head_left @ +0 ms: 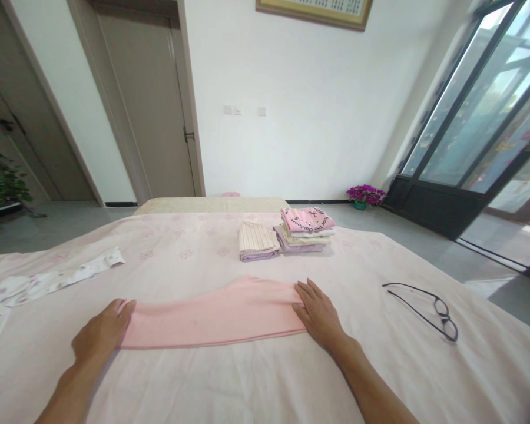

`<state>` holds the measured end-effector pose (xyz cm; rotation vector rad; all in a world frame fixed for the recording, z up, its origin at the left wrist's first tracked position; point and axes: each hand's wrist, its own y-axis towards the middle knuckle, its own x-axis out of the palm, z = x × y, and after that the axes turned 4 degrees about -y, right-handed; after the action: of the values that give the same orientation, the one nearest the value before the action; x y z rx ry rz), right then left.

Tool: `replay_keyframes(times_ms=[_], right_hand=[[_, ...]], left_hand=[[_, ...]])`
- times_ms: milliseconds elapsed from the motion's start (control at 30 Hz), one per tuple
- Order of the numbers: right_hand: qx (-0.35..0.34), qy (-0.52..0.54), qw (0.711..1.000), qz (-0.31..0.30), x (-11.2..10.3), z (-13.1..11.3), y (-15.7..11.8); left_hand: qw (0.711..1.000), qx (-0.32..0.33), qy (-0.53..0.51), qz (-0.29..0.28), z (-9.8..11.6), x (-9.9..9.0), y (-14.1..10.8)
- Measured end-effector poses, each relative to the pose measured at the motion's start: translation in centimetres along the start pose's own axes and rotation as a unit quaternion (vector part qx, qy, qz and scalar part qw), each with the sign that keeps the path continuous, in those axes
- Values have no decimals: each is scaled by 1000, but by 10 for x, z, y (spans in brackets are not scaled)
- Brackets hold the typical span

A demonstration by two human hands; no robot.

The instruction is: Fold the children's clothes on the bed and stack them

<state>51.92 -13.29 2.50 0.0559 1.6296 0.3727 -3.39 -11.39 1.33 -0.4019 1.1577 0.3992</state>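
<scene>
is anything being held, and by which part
The left hand grips the pink cloth by its left end; the right hand rests flat on its right end.

White wall point(282, 70) with a gold-framed picture point(327, 13) at the top and three switch plates point(238, 111) lower down. To the left, a closed taupe door point(145, 100) and a leafy green plant point(0, 171). To the right, daylight through dark-framed glass doors point(468, 118); nearby, purple flowers point(365, 194) in a green pot point(360, 206) on a grey floor point(410, 235).
</scene>
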Motion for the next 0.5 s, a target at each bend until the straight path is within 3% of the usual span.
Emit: replay_keyframes(times_ms=[500], right_hand=[[-3, 13, 1000, 12, 5, 2, 1]], left_hand=[[1000, 19, 4, 22, -2, 1, 2]])
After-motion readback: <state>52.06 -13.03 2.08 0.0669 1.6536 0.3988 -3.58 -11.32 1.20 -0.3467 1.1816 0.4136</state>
